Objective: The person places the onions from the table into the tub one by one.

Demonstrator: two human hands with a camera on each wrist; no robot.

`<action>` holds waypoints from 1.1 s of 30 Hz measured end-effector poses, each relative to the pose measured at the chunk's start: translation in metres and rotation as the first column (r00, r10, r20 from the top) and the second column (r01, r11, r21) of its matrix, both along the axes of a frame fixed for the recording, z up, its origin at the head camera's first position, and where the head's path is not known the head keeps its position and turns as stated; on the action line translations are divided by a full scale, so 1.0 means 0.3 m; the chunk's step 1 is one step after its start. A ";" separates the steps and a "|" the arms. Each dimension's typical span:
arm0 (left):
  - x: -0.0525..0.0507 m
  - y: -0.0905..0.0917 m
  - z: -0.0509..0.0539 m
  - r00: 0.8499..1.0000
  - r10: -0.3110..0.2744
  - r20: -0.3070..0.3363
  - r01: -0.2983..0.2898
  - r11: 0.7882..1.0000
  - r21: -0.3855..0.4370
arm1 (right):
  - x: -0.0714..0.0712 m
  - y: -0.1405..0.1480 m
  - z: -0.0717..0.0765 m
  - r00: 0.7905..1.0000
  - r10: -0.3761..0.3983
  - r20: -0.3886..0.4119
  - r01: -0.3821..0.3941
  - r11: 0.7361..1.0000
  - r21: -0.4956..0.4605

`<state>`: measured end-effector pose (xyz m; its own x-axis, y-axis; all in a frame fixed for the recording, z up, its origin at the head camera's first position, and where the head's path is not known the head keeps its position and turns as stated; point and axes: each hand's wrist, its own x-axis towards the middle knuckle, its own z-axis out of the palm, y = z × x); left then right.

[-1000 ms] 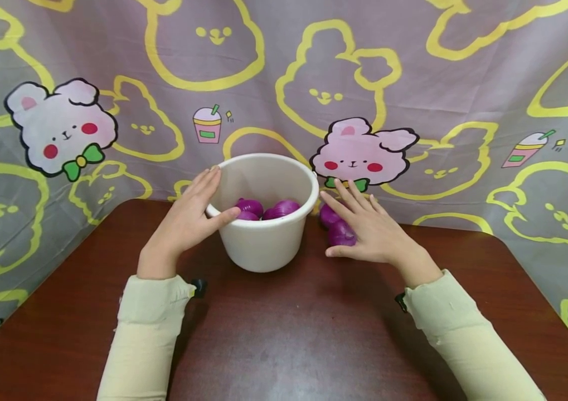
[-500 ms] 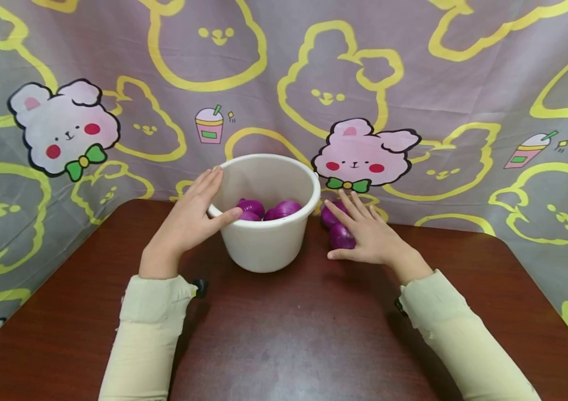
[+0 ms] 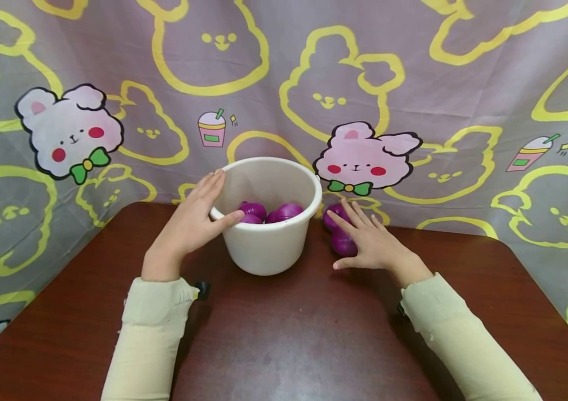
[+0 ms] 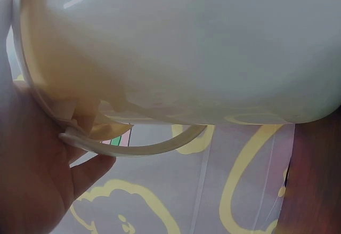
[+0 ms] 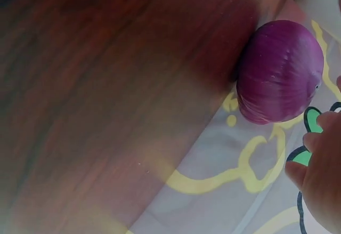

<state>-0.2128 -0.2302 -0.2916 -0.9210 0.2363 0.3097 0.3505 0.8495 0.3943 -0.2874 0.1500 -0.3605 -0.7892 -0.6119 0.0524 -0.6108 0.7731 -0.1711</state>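
Observation:
A white plastic bucket (image 3: 265,248) stands upright on the table with several purple onions (image 3: 289,211) inside. My left hand (image 3: 188,225) holds its left side, thumb over the near rim and fingers along the outer side. In the left wrist view, fingers (image 4: 93,172) of that hand lie by the rim and the bucket's hanging handle (image 4: 144,150). Right of the bucket, two more onions (image 3: 342,243) sit close together, partly hidden by my right hand (image 3: 371,239). Its fingers are spread above them. The right wrist view shows an onion (image 5: 281,71) apart from the visible fingers.
The dark brown wooden table (image 3: 284,340) ends at a patterned curtain (image 3: 263,61) close behind the bucket and the loose onions. A small dark device (image 3: 202,290) is worn at the left wrist.
My right hand has lowered slightly over the loose onions, its fingers coming down in front of them. The left hand stays on the bucket. The whole head view has shifted a little.

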 end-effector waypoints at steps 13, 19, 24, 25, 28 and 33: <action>0.003 0.002 -0.001 1.000 0.011 -0.005 -0.011 1.000 -0.009 | 0.010 0.008 -0.012 0.999 0.021 0.046 -0.022 1.000 0.014; 0.005 0.001 -0.001 1.000 0.016 -0.003 -0.016 1.000 -0.009 | 0.015 0.013 -0.017 0.996 0.043 0.076 -0.044 0.999 0.007; 0.006 0.002 -0.002 1.000 0.017 -0.001 -0.017 1.000 -0.006 | 0.012 0.021 -0.023 0.996 0.068 0.062 -0.067 0.998 -0.010; 0.007 0.002 -0.002 1.000 0.016 -0.001 -0.016 1.000 -0.005 | 0.012 0.022 -0.023 0.996 0.071 0.058 -0.071 0.997 -0.012; 0.006 0.002 -0.002 1.000 0.015 -0.003 -0.015 1.000 -0.002 | 0.011 0.021 -0.020 0.996 0.063 0.069 -0.063 0.998 -0.015; 0.004 0.002 -0.003 1.000 0.012 -0.006 -0.012 1.000 -0.002 | 0.015 0.016 -0.014 0.995 0.045 0.092 -0.045 0.999 -0.002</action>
